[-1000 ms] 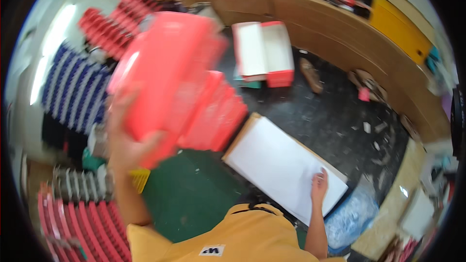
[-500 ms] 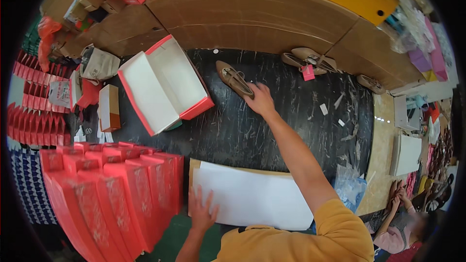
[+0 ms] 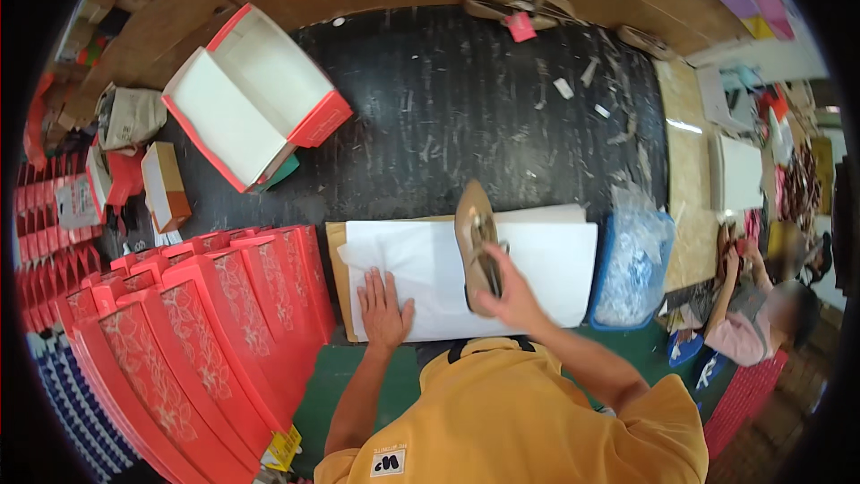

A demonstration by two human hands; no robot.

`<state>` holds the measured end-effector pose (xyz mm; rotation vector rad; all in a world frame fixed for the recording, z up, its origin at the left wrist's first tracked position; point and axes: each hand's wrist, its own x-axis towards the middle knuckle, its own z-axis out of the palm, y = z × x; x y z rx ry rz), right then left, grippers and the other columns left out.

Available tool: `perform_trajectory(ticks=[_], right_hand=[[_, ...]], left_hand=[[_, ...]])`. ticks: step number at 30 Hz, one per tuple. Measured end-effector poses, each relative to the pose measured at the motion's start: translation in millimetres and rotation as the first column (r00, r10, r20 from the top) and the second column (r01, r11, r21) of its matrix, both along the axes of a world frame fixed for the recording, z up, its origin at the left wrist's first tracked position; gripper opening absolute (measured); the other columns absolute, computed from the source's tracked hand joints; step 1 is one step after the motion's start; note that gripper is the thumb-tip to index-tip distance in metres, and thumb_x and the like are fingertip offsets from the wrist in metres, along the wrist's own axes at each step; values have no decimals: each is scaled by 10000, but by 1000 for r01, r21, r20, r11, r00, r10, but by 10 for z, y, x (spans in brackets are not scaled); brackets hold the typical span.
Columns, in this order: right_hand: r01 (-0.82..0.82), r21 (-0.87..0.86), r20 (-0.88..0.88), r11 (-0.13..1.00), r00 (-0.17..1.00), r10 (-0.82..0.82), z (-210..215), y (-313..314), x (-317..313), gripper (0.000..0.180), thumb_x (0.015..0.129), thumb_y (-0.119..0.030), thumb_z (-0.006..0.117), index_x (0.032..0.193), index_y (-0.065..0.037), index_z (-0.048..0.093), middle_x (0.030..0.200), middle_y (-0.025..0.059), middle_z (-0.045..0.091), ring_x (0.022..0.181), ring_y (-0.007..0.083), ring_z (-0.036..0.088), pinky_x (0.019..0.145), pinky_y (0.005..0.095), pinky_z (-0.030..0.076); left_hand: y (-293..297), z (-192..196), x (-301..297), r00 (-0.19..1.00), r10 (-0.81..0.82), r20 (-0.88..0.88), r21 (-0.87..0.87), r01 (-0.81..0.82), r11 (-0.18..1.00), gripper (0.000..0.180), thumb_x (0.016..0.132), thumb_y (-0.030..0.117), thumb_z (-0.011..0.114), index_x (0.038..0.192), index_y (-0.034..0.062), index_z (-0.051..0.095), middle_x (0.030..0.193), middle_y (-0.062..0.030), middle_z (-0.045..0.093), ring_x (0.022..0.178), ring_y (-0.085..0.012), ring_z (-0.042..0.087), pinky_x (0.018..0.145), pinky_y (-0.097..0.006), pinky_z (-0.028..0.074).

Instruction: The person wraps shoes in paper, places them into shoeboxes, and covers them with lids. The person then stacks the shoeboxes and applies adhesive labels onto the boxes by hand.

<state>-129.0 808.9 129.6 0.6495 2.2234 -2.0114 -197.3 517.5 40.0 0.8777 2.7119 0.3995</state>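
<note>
Right hand (image 3: 512,293) covers part of the heel end and opening of the tan pointed-toe flat (image 3: 470,220). White paper (image 3: 430,260) partly hidden by the flat and left hand (image 3: 385,312); brown cardboard (image 3: 339,264) beneath, mostly concealed. Teal item (image 3: 278,174) largely obscured under the open shoebox (image 3: 322,121). Red box stack (image 3: 228,305) cut by lower edge. Co-worker's head (image 3: 793,312) blurred; object in co-worker's hands (image 3: 743,255) too small to identify.
</note>
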Motion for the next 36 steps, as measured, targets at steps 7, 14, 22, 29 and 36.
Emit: perform_trajectory(ticks=[7,14,22,29,36], right_hand=[[-257,297,228,919,954,193,-64,-99,882,579,927,-397,671,1432,-153,527,985,279,700,820,472,685,782,524,568],[273,374,40,886,950,-309,-429,3028,-23,228,932,-214,622,1033,-34,720,854,138,729,788,219,713,710,354,553],[642,622,-76,448,620,-781,-1330,6562,-1783,693,901,-560,615,1397,-81,547,1138,273,704,1060,434,689,919,497,542],[650,411,202,639,619,-759,-1126,6334,-2153,746,837,-571,678,1273,28,594,1063,204,730,786,310,752,640,370,606],[566,-690,229,452,763,-605,-557,3972,-558,477,931,-115,649,1371,-34,484,1153,156,648,925,328,710,786,463,638]], left_hand=[[1034,792,319,985,-89,151,336,34,941,668,893,104,592,1481,-116,366,1597,-331,276,1508,-479,234,1226,-566,194],[2162,1457,122,404,-434,805,577,-367,729,507,944,57,643,1429,-26,520,1417,-215,582,1296,-311,590,1086,-424,471],[1689,492,173,515,430,742,-167,-479,862,558,698,176,924,1112,-67,642,998,-169,742,947,-225,718,808,-351,585],[2033,435,564,466,522,715,0,-746,665,752,652,179,919,1277,-72,583,1143,-185,714,1006,-282,698,890,-400,557],[1605,476,341,633,530,565,153,-711,686,869,676,124,903,1400,-60,460,1287,-190,648,1168,-285,627,1012,-428,505]])
